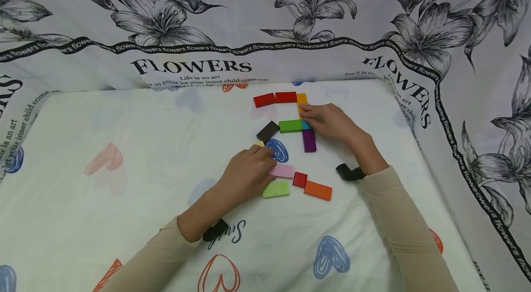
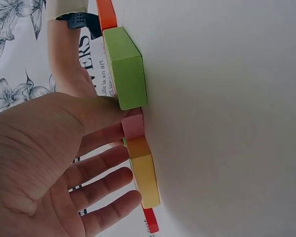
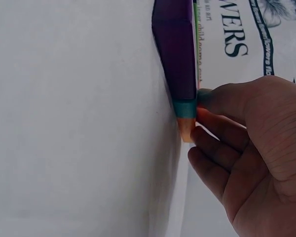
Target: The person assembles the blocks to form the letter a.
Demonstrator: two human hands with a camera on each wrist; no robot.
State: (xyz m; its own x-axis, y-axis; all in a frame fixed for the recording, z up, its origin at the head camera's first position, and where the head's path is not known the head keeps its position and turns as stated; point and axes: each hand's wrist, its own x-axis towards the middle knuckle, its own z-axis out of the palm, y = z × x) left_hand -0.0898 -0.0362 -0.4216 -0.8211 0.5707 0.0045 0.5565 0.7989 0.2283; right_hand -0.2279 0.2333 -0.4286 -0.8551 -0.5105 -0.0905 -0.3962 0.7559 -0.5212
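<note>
In the head view my left hand (image 1: 244, 170) pinches the left end of a pink block (image 1: 283, 171) between thumb and forefinger. Its other fingers extend beside a yellow block (image 2: 145, 177), mostly hidden from above. A light green block (image 2: 128, 79) stands close by the left thumb. My right hand (image 1: 333, 121) has its thumb tip at a small teal block (image 3: 185, 108) and its fingertips over a yellow-orange block (image 1: 301, 98). I cannot tell whether it grips either. A purple block (image 1: 309, 141) meets the teal one from below, a green block (image 1: 290, 126) from the left.
Two red blocks (image 1: 264, 100) extend left from the yellow-orange one. A dark block (image 1: 267, 131) lies tilted at the green block's left end. Right of the pink block are a small red block (image 1: 300, 179) and an orange block (image 1: 318, 190). A heart-printed white cloth (image 1: 145, 144) lies beneath.
</note>
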